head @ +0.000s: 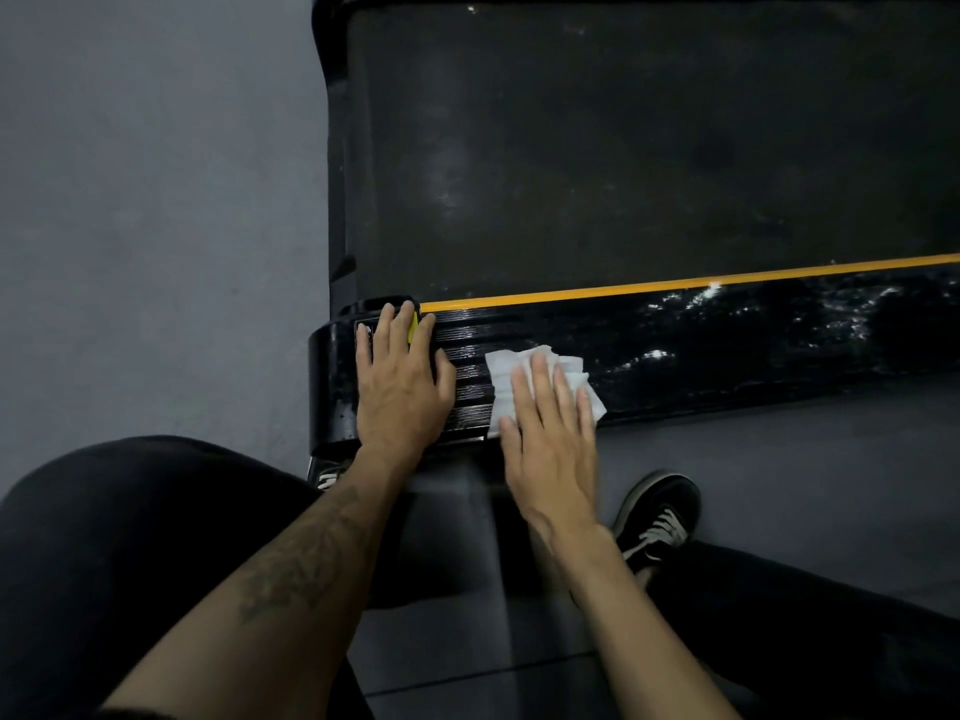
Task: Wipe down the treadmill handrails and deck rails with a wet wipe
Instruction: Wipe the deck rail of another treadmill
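The treadmill's black deck rail [727, 350] runs left to right in front of me, glossy and wet-looking toward the right, with a yellow stripe [675, 285] along its far edge. A white wet wipe [506, 381] lies flat on the ribbed part of the rail. My right hand [550, 433] presses it down with straight fingers. My left hand [400, 381] rests flat on the rail's rounded rear end, fingers spread and reaching its far edge.
The dark running belt [623, 148] fills the area beyond the rail. Grey floor [156, 200] lies left of the treadmill and in front of it. My knees in black trousers and a black shoe [660, 517] with white laces are below the rail.
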`<state>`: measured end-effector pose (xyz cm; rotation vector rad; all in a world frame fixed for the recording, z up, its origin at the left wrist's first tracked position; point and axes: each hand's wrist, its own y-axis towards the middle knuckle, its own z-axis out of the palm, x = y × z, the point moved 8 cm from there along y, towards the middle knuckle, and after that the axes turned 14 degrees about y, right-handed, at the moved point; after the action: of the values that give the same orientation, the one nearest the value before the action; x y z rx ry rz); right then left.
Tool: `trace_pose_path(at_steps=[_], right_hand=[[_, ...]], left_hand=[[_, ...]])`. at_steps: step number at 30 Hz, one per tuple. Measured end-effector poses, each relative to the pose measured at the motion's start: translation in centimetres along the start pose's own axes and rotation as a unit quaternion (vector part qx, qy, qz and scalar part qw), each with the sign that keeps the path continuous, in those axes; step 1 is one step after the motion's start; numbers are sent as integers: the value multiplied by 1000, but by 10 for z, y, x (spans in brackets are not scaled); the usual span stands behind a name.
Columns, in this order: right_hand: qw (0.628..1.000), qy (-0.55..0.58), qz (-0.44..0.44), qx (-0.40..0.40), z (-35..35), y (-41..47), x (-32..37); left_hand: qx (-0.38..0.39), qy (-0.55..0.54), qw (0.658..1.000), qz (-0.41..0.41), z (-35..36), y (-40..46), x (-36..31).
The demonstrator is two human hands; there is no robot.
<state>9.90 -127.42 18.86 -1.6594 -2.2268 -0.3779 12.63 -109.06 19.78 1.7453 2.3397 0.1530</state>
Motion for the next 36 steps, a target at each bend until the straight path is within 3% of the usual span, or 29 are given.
trace_pose_path(at_steps=[2, 7, 13, 18, 23, 29, 34, 36], right_hand=[[999, 16, 26, -12, 5, 0, 12], [996, -3, -77, 42, 15, 0, 24], [999, 20, 34, -11, 7, 10, 13], [997, 10, -63, 48, 15, 11, 16], [999, 24, 42, -5, 6, 16, 6], [995, -14, -67, 68, 16, 19, 24], [999, 4, 46, 24, 2, 30, 4], [999, -3, 30, 40, 10, 30, 18]], left_hand=[[1, 0, 1000, 1, 1, 0, 0], [0, -2, 1000, 2, 3, 1, 0], [8, 3, 1000, 6, 4, 1, 1], [14, 1, 1000, 5, 4, 1, 0], [14, -1, 1000, 4, 3, 1, 0], [6, -7, 1000, 1, 2, 0, 0], [-3, -6, 1000, 3, 3, 0, 0], [-6, -7, 1000, 5, 4, 0, 0]])
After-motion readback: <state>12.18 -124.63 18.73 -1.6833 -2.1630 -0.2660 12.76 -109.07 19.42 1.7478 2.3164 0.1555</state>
